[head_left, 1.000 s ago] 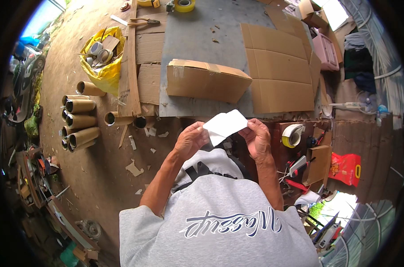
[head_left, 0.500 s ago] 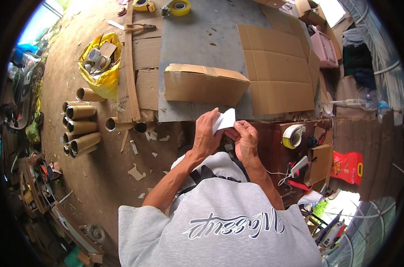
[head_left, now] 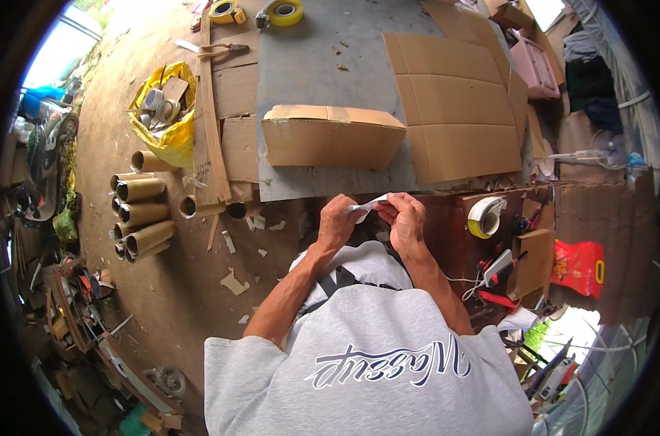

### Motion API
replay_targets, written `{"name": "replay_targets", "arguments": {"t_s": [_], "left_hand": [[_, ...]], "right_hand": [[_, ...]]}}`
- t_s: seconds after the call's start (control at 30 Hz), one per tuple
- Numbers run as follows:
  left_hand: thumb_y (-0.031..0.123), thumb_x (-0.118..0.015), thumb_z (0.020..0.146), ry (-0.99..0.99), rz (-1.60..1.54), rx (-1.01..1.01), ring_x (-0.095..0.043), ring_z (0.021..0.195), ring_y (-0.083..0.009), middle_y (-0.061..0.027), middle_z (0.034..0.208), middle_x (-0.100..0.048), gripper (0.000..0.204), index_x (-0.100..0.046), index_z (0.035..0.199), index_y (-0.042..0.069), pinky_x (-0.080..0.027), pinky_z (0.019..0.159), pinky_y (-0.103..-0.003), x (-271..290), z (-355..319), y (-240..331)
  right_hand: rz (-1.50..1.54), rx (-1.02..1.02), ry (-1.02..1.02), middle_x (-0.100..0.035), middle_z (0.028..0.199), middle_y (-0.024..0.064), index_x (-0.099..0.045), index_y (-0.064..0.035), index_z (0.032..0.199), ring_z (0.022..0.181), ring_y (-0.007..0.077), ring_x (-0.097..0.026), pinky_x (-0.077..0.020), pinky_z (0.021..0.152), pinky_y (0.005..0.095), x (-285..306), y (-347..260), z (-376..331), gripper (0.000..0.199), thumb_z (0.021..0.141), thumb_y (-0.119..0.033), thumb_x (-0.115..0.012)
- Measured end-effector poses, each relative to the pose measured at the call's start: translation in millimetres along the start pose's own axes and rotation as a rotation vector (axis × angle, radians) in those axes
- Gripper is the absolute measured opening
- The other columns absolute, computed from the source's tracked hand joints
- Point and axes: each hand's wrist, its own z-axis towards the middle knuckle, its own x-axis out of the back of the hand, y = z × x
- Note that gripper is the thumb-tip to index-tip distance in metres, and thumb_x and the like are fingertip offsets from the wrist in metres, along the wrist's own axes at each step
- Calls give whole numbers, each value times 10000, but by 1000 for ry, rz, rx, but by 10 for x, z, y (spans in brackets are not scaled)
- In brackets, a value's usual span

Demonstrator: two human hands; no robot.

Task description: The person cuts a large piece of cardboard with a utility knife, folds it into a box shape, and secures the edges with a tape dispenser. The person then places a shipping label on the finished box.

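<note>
A small white strip (head_left: 371, 206), thin like paper or a label, is stretched between my two hands in front of my chest. My left hand (head_left: 336, 222) pinches one end of it, with the fingers curled in. The other end is gripped between thumb and fingertips of my right hand (head_left: 405, 219). Just beyond my hands, a long closed cardboard box (head_left: 333, 142) rests on the grey tabletop (head_left: 301, 80). To the right of that box lies a flattened cardboard sheet (head_left: 457, 116) with fold lines.
A tape roll (head_left: 485, 217) sits on the dark red surface at right. Cardboard tubes (head_left: 142, 213) are stacked on the floor at left, near a yellow bag (head_left: 166, 131) of tape rolls. Pliers (head_left: 224, 49) lie at the table's left edge, below tape dispensers (head_left: 282, 12).
The white piece was an upright folded shape and now shows as a narrow strip lying edge-on between my hands. My right hand has risen slightly beside it.
</note>
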Motion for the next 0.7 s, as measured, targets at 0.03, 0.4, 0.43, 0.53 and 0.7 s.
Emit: {"name": "replay_targets", "arguments": {"t_s": [0.03, 0.4, 0.43, 0.53, 0.7], "left_hand": [[111, -831, 813, 4, 6, 5, -686, 772, -293, -134, 855, -684, 189, -700, 919, 26, -536, 674, -368, -34, 2, -43], [312, -769, 959, -19, -652, 548, -677, 806, -144, -88, 968, -755, 357, -733, 1049, -32, -544, 735, -322, -462, 298, -800], [331, -771, 956, -12, -680, 577, -678, 805, -148, -94, 967, -754, 379, -732, 1046, -35, -544, 734, -321, -485, 386, -764], [351, -764, 959, 2, -670, 633, -663, 845, -177, -102, 982, -748, 434, -722, 1089, -61, -531, 776, -344, -569, 609, -694], [316, -748, 969, 100, -602, 537, -654, 882, -191, -91, 989, -747, 408, -718, 1141, -52, -517, 813, -357, -672, 817, -620]], "right_hand": [[8, -8, 9, -736, 846, 87, -663, -47, 904, 741, 186, -732, -581, 753, 305, 1, -1, 36, 97, 947, -132, -646], [-13, 110, -121, -745, 867, 100, -693, -48, 912, 769, 200, -744, -599, 764, 321, 356, -104, 581, 208, 1028, -198, -608], [-44, 126, -106, -739, 853, 97, -686, -43, 905, 737, 183, -737, -598, 757, 304, 414, -109, 621, 203, 1026, -188, -612], [-373, 415, -100, -714, 836, 88, -676, -19, 910, 743, 215, -715, -580, 750, 317, 504, -63, 777, 140, 964, -148, -683], [-1003, 1019, 4, -655, 1110, 133, -625, -12, 1087, 1038, 333, -652, -528, 904, 412, 359, -264, 1068, 388, 787, -144, -832]]}}
